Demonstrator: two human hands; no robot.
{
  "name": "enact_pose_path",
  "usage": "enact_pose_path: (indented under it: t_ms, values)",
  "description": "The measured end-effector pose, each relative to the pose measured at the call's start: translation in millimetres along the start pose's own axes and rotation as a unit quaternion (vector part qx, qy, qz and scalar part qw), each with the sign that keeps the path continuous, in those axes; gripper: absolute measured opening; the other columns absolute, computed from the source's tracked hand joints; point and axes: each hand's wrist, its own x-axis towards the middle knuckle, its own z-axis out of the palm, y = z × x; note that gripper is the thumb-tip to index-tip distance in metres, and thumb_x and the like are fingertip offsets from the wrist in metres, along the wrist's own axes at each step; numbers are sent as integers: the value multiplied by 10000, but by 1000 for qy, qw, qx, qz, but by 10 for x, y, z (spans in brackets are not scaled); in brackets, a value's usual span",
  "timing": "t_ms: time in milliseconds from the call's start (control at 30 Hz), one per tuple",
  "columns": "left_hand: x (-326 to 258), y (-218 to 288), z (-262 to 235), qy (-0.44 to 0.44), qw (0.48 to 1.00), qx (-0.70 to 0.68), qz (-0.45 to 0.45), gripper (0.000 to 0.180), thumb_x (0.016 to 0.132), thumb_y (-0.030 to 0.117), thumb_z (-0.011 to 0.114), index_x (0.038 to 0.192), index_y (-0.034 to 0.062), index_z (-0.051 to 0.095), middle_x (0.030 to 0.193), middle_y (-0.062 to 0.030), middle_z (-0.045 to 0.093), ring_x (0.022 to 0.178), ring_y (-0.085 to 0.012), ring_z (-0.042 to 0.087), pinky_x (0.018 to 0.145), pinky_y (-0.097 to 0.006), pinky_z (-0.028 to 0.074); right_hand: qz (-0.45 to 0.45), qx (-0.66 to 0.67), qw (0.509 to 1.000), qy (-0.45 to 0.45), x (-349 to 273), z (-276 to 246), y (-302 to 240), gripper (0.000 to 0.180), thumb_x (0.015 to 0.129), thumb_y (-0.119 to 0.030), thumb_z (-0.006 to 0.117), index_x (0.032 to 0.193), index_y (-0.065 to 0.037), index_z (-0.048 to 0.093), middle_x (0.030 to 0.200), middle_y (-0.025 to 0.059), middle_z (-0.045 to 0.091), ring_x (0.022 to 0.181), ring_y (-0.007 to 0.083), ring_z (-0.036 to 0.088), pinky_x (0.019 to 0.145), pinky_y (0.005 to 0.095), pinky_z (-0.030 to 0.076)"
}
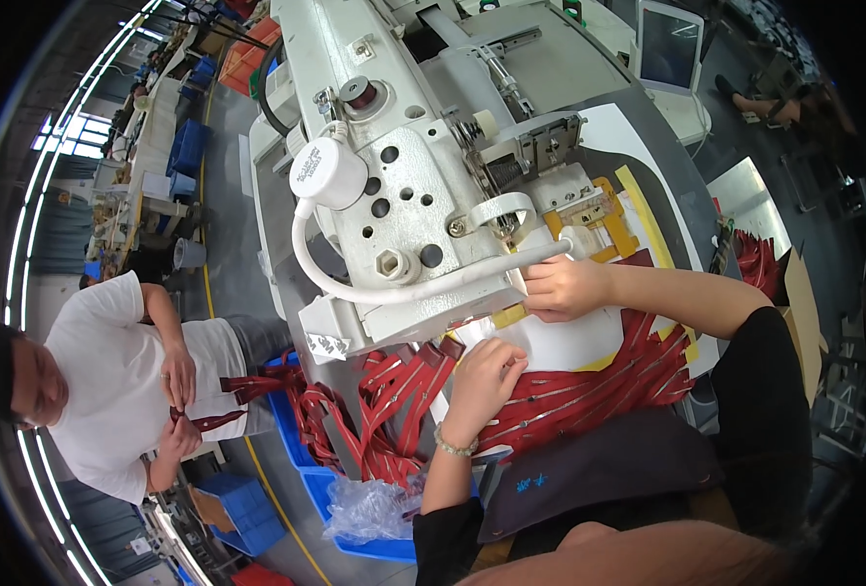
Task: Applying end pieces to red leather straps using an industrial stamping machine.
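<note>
Before me stands a large white industrial sewing machine (403, 186). My right hand (565, 286) reaches under the front of its head, close to the clamp (599, 220). Its fingers are bent together, and the machine head partly hides what they hold. Lower and to the left, my left hand (486, 376) is closed with curled fingers above the white work plate (574, 342); anything inside it is hidden. Many dark red zippers (589, 396) with silvery teeth lie fanned across the plate's near edge. More red zippers (389, 410) hang in a tangle left of my left hand.
Blue bins (320, 493) stand below on the left, with clear plastic wrap (369, 508) in one. A person (130, 381) in a white shirt handles red zippers there. At right are a cardboard box (799, 322) and a screen (667, 44). A white hose (433, 288) crosses the machine head.
</note>
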Motion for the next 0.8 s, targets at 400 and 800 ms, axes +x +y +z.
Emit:
enact_pose_path:
  t_ms: [400,800]
  values:
    - [-530,327,535,-125,982,77,115,753,732,374,740,1392,177,437,1455,-155,350,1324,-275,375,1042,-453,299,214,32,976,-16,-400,-358,-671,462,790,-248,694,1200,-78,566,1256,82,553,1143,230,513,916,396,386]
    - [-274,252,580,-142,975,123,117,814,733,301,725,1445,184,348,1483,-163,309,1376,-284,311,1092,-462,271,156,-58,970,-179,-1131,-572,-1219,651,798,-448,644,1370,-200,457,1378,58,462,1210,209,465,983,409,344]
